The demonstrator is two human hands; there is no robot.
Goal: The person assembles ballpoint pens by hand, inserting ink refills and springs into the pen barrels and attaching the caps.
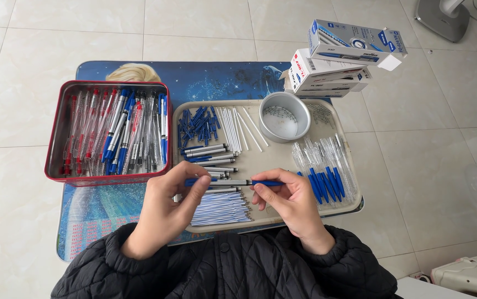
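**Pen held level between both hands over parts tray**

Pale tiled floor all round, low desk (205, 77) with a blue cartoon-print top in the middle, seen from above. Person in a black quilted jacket sits at the near edge.

Both hands hold one pen (233, 182) horizontally just above the beige tray (272, 158). Left hand (166, 213): fingers clenched on the blue end of the pen, thumb on top. Right hand (291, 202): fingers pinched on the other blue section, silver barrel showing between the two hands.

On the tray: heap of small blue caps (198, 124), white refill tubes (238, 130), a few part-built pens (208, 150), a fan of thin refills (219, 207) under the hands, clear barrels with blue grips (324, 169) on the right, round metal tin (284, 116) at the back with small bits inside, too small to tell what. Red tin (108, 133) left of the tray, full of red and blue pens. White-and-blue pen boxes (341, 55) stacked at the far right corner, top one overhanging.

Risks, as I judge them: the pen sits directly over loose refills, so a slip of either pinch could drop a part into the pile and scatter it. Small inner parts could pop out and roll off the desk onto the floor. Overhanging box stack could topple if the desk gets knocked.
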